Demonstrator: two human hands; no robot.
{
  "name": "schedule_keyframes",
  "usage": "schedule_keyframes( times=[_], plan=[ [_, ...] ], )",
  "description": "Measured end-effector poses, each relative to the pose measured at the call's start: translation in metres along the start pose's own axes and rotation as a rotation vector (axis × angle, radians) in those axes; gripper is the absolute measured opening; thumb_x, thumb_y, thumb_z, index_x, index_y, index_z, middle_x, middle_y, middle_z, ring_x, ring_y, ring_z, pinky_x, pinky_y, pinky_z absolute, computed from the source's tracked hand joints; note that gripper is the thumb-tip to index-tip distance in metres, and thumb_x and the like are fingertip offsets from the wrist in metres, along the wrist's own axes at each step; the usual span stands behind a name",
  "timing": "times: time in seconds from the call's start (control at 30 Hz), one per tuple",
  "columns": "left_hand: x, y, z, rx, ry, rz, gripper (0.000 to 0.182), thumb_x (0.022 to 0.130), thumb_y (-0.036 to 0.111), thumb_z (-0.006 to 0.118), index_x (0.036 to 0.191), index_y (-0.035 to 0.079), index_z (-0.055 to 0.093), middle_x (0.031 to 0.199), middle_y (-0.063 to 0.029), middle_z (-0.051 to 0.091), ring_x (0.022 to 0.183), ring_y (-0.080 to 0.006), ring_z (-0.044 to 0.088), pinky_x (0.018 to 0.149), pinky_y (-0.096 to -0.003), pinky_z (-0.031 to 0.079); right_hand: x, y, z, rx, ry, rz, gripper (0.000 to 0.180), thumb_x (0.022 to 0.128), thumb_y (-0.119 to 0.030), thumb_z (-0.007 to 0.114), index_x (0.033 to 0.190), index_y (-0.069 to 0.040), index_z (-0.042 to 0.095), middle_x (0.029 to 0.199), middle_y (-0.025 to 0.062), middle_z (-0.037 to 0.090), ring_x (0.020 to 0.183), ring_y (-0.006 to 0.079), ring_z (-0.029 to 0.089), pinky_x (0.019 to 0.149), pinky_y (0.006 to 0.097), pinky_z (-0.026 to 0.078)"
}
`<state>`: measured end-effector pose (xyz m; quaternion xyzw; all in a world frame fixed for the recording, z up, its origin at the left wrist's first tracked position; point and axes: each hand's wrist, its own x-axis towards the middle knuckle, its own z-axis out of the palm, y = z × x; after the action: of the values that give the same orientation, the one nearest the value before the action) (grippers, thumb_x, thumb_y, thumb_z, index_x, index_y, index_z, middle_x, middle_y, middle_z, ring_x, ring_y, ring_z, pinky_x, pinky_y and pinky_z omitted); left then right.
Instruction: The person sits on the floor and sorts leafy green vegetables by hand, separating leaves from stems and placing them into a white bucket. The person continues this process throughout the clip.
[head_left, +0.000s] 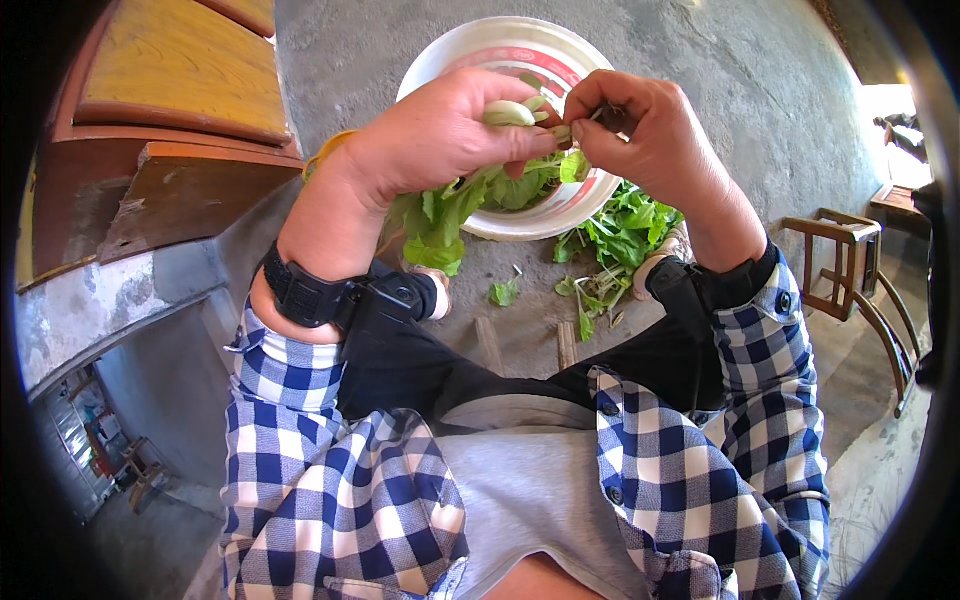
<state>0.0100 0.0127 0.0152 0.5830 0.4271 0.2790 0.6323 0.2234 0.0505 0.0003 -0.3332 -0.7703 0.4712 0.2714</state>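
Note:
My left hand (465, 124) is closed around several leafy green vegetable stalks (511, 113), their pale stem ends up and their leaves hanging below the fist. The fingertips of my right hand (637, 127) meet the left fingertips at the stem ends and pinch a small dark bit, perhaps root. Both hands are over a round white basin (517, 34) with a red printed band, and green leaves lie inside it. A pile of leafy greens (630, 221) rests on the floor beside the basin, near my shoe.
A loose leaf (504, 292) lies on the concrete floor between my feet. At the left stands a wooden cabinet (180, 75) with yellow panels. To the right is a small wooden chair (840, 232). Two wooden bars (566, 343) show between my legs.

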Motion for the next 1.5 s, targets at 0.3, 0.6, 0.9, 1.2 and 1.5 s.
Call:
schedule_keyframes(
  times=[0.3, 0.6, 0.9, 1.2, 1.5],
  plan=[
    [0.003, -0.012, -0.044, 0.021, 0.449, 0.002, 0.029, 0.091, 0.031, 0.061, 0.101, 0.004, 0.065, 0.079, -0.0013, 0.065, 0.066, -0.0055, 0.057, 0.054, -0.0182, 0.039, 0.019, 0.056, 0.013, -0.291, 0.095, 0.05, 0.051, 0.081, -0.03, 0.072, 0.121, -0.003, 0.057, 0.102, 0.0176, 0.066, 0.089, 0.0268, 0.066, 0.079, 0.0367, 0.052],
    [0.006, -0.015, -0.046, -0.57, 0.309, 0.113, 0.043, 0.093, 0.027, 0.059, 0.122, -0.001, 0.046, 0.073, 0.0019, 0.049, 0.064, -0.0079, 0.053, 0.076, -0.0295, 0.053, -0.023, 0.123, -0.024, 0.373, 0.678, 0.191, 0.019, 0.088, -0.006, 0.053, 0.104, 0.003, 0.059, 0.078, 0.0069, 0.061, 0.063, 0.0123, 0.056, 0.06, 0.0255, 0.048],
    [0.02, 0.01, -0.016, -0.376, 0.239, 0.081, 0.033, 0.096, 0.015, 0.051, 0.123, -0.005, 0.045, 0.072, 0.0015, 0.046, 0.062, -0.0065, 0.048, 0.071, -0.024, 0.051, -0.138, 0.265, 0.123, 0.052, 0.022, 0.82, 0.041, 0.077, -0.003, 0.051, 0.115, -0.011, 0.064, 0.099, 0.0154, 0.068, 0.09, 0.0245, 0.065, 0.081, 0.0338, 0.051],
    [0.015, 0.015, -0.006, -0.235, 0.373, -0.062, 0.034, 0.093, 0.017, 0.057, 0.118, -0.005, 0.053, 0.07, 0.0017, 0.05, 0.06, -0.0067, 0.051, 0.066, -0.0242, 0.049, -0.134, 0.374, 0.221, -0.157, -0.205, 0.392, 0.052, 0.077, -0.007, 0.055, 0.128, -0.008, 0.046, 0.112, 0.0209, 0.062, 0.103, 0.0324, 0.06, 0.09, 0.0385, 0.047],
    [0.013, 0.01, -0.007, -0.223, 0.336, -0.031, 0.034, 0.093, 0.015, 0.056, 0.12, -0.006, 0.051, 0.072, 0.0017, 0.049, 0.061, -0.0062, 0.05, 0.066, -0.0232, 0.048, -0.145, 0.278, 0.121, 0.317, 0.173, 1.042, 0.032, 0.084, -0.026, 0.066, 0.102, 0.001, 0.066, 0.078, 0.0065, 0.066, 0.059, 0.013, 0.063, 0.051, 0.0275, 0.05]
  ],
)
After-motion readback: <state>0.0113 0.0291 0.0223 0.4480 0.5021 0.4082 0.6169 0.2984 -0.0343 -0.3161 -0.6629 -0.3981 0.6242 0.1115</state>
